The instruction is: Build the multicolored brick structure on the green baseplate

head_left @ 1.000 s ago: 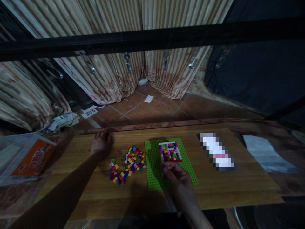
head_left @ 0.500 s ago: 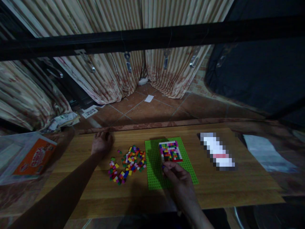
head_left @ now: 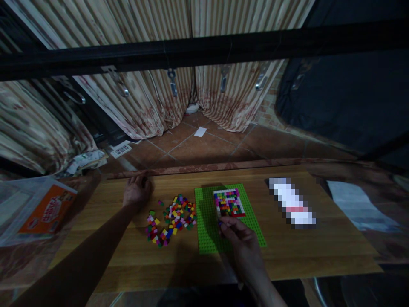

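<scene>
My right hand (head_left: 241,236) is over the green baseplate (head_left: 203,238), thumb and forefinger pinched on a small dark blue or purple brick (head_left: 220,223). The pinch is at the near left corner of a rectangle of multicoloured bricks (head_left: 230,204) on the plate. Whether the held brick touches the plate is hidden by the fingers. My left hand (head_left: 137,190) rests at the table's far left edge, fingers loosely bent and apart, with nothing seen in it. Nearest to it is a loose pile of small coloured bricks (head_left: 179,215), left of the plate.
On the wooden table (head_left: 128,268), a blurred-out flat object (head_left: 292,202) lies right of the plate. A white sheet (head_left: 358,204) lies beyond the right edge. A clear plastic box (head_left: 19,192) with an orange label stands at left. A dark bar (head_left: 204,53) with hanging hooks crosses ahead of striped curtains (head_left: 153,25).
Hardly anything differs. My right hand has shifted very slightly at the corner of the brick rectangle, still pinching the small brick; my left hand has stayed in place.
</scene>
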Demonstrator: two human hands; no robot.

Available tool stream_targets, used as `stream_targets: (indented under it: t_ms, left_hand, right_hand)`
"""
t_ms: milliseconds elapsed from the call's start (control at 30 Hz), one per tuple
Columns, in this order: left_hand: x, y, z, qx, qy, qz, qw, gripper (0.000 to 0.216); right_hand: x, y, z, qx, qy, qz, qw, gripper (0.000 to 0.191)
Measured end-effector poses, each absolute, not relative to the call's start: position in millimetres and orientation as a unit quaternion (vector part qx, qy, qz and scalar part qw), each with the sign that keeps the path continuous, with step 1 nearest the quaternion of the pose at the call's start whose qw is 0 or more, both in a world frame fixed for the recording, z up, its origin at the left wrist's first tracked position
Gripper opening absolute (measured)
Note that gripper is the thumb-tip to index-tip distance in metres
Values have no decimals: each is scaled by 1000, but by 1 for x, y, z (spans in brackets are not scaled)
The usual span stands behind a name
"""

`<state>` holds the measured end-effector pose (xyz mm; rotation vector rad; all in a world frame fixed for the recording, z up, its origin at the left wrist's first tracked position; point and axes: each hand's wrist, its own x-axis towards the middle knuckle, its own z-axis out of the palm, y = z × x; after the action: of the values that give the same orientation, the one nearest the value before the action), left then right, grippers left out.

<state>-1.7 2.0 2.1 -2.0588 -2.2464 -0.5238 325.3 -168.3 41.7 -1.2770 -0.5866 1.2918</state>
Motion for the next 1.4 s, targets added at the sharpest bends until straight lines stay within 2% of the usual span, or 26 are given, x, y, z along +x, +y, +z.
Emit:
stream_targets:
  t_ms: [800, 900, 1100, 1400]
  left_hand:
    - [-1, 2, 3, -665, -726, -175, 19, 44]
    - [-1, 2, 2, -666, -725, -175, 24, 44]
    - [-1, 2, 2, -664, -727, -173, 22, 43]
    - [-2, 2, 2, -660, -730, -177, 16, 43]
  right_hand:
    - [327, -169, 39, -541, -241, 561, 578, 27]
    - [335, -166, 42, -558, -262, 520, 591, 25]
    - [366, -152, 54, -616, -348, 365, 605, 24]
    - [353, -128, 56, -631, -556, 230, 490, 18]
